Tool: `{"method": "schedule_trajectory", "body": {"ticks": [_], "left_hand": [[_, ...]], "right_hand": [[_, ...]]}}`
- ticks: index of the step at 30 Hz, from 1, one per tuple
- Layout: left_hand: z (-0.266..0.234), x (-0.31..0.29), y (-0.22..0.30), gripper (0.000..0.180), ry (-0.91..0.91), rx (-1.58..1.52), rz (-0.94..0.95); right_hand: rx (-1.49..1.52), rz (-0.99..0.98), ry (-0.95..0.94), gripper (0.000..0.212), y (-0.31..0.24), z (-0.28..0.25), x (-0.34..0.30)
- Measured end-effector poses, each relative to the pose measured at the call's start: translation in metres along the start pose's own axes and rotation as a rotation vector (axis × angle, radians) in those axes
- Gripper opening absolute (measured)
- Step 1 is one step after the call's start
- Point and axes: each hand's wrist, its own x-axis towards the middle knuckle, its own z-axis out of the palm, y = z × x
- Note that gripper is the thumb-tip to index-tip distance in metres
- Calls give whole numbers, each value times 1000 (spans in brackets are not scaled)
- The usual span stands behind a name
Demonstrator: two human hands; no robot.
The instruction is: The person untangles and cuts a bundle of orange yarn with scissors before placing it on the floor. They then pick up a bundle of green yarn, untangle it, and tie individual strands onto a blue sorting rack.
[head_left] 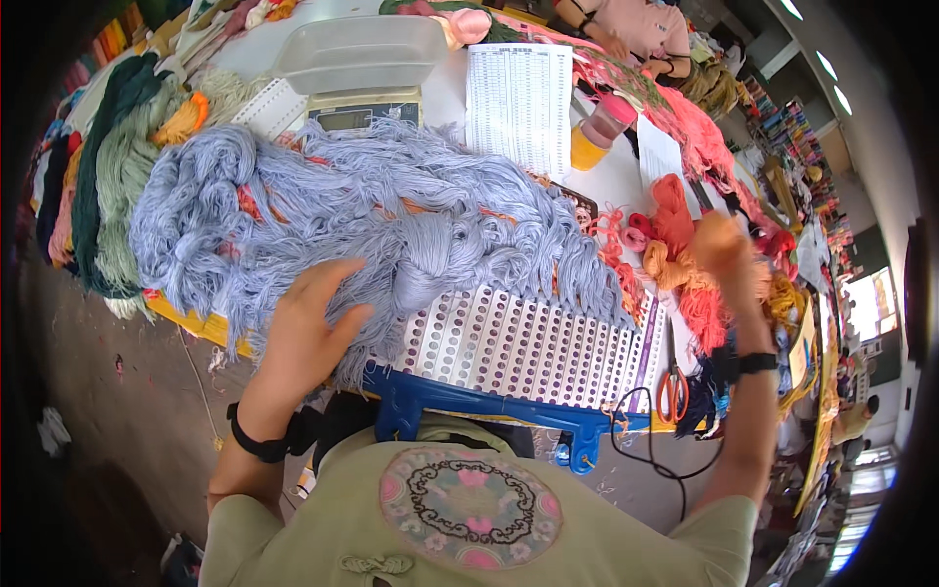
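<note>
A large heap of pale blue thread skeins [323,186] spreads over the table in front of me, with orange-red strands showing through it. My left hand [311,318] lies at the heap's near left edge, its fingers apart over the thread. Beneath the heap, rows of white card strips with punched holes [499,347] stick out toward me, some holes carrying thread. My right hand [726,252] is smeared by motion at the right, near orange and coral-red thread bundles [675,220]. Whether its fingers hold anything cannot be made out.
Behind the heap stand a scale [364,110] with a clear plastic tub [362,54], a printed sheet [518,108] and a pink-and-orange jar [602,132]. Orange-handled scissors [673,391] and a black cord [650,460] are at the near right. Another person [636,34] works across the table.
</note>
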Motion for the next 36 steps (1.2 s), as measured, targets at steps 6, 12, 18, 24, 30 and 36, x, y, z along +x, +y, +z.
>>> {"method": "schedule_trajectory", "body": {"ticks": [6, 12, 18, 24, 30, 36], "left_hand": [[40, 37, 13, 81, -117, 168, 114], [39, 54, -22, 84, -68, -208, -73], [16, 32, -22, 73, 249, -980, -230], [3, 12, -36, 82, 498, -1287, -304], [16, -1, -25, 117, 489, -978, 56], [-4, -3, -13, 86, 621, -1207, -268]], "right_hand": [[-1705, 57, 35, 59, -12, 124, -40], [-1092, -332, -411, 33, -31, 277, -71], [-1402, -561, -456, 13, 26, 343, -51], [-1087, -817, -454, 7, -40, 402, -54], [-413, -1135, -632, 12, -75, 496, -72], [-222, -1148, -304, 48, -73, 504, -63]]}}
